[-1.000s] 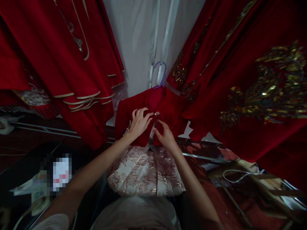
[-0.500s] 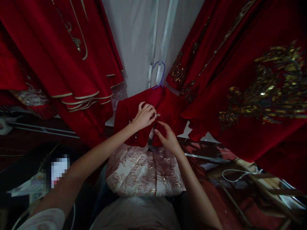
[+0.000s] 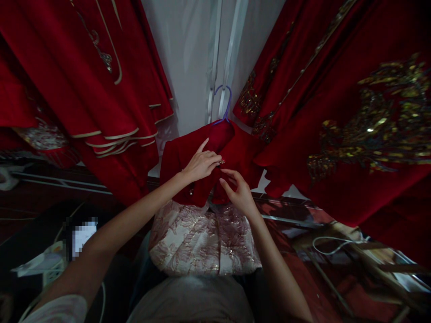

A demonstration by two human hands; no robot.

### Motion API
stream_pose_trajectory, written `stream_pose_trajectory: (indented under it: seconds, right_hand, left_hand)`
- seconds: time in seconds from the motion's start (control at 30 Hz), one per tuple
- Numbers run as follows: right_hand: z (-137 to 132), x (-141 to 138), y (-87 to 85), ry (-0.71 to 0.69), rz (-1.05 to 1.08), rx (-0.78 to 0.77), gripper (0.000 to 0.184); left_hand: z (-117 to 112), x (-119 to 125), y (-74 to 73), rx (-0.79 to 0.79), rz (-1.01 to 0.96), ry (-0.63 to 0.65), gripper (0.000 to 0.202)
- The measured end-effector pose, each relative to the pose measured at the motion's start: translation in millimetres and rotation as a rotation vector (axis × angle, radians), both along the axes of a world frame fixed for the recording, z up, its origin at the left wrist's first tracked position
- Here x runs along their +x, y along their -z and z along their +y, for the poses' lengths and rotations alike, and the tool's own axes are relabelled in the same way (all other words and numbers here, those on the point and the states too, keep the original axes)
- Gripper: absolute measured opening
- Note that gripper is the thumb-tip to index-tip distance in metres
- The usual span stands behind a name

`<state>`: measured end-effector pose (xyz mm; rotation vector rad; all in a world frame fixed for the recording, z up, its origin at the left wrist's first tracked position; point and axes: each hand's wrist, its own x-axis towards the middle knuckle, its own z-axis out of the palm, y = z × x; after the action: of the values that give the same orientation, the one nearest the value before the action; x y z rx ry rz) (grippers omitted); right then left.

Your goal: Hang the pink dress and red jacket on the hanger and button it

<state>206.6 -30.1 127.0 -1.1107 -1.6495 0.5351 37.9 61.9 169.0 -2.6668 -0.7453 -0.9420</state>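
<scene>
A short red jacket hangs on a purple hanger in front of me. My left hand lies over its front, with the forefinger and thumb closed at a small beaded ornament on the opening edge. One finger of that hand sticks out upward. Close by on the right, my right hand is at the same front edge, its thumb and forefinger curved and a little apart. Below the jacket shows a pink and white brocade garment, across my lap.
Red garments with pale edging hang at the left. A red garment with gold sequins hangs at the right. A power strip and a blurred bright screen lie lower left. A wooden frame with a white cable stands lower right.
My left hand has flattened a little, with one finger now stretched upward, and it covers more of the beaded ornament. My right hand has moved slightly right.
</scene>
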Motion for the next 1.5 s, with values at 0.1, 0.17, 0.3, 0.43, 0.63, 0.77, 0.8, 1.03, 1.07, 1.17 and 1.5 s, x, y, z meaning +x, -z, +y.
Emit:
stream_pose_trajectory:
  seconds: [0.1,0.17,0.3,0.43,0.63,0.77,0.8,1.03,1.07,1.17,1.5]
  right_hand:
    - [2,-2,-4.1,0.04,0.015,0.039,0.029]
    - [3,-3,-7.2,0.053,0.032,0.057,0.026]
    - [-1,-5,-10.9,0.032,0.055,0.048,0.025]
    - [-5,-2,-11.0,0.021,0.038,0.012,0.024]
    - [-6,5,-15.2,0.052,0.095,0.061,0.023]
    - [3,-5,-31.0,0.044,0.165,0.117,0.034]
    - [9,-10,-35.7,0.001,0.168,0.111,0.04]
    - [56,-39,-28.0,0.085,0.036,-0.162,0.093]
    - [60,-39,-20.7,0.163,0.02,-0.185,0.102]
    - [69,-29,0.6,0.274,-0.015,-0.193,0.113]
    - [84,39,-8.4,0.664,-0.315,0.065,0.093]
  left_hand:
    - [0,-1,-2.1,-0.035,-0.018,0.014,0.016]
    - [-1,-1,-4.4,-0.073,-0.04,0.008,0.011]
    - [0,-1,-9.6,-0.155,-0.08,0.01,0.008]
    - [0,-3,-15.7,-0.193,-0.068,0.021,0.012]
    - [-5,-3,-20.1,-0.049,0.059,-0.027,0.02]
    - [-7,4,-15.2,0.009,0.188,-0.081,0.025]
    - [-8,6,-14.1,-0.006,0.22,-0.112,0.027]
    - [-17,-4,-22.0,-0.306,0.468,-0.588,0.028]
    - [-19,-8,-23.7,-0.331,0.49,-0.649,0.028]
    - [-22,-24,-23.8,-0.344,0.533,-0.725,0.027]
    - [-2,-55,-12.6,-0.22,0.248,-1.006,0.062]
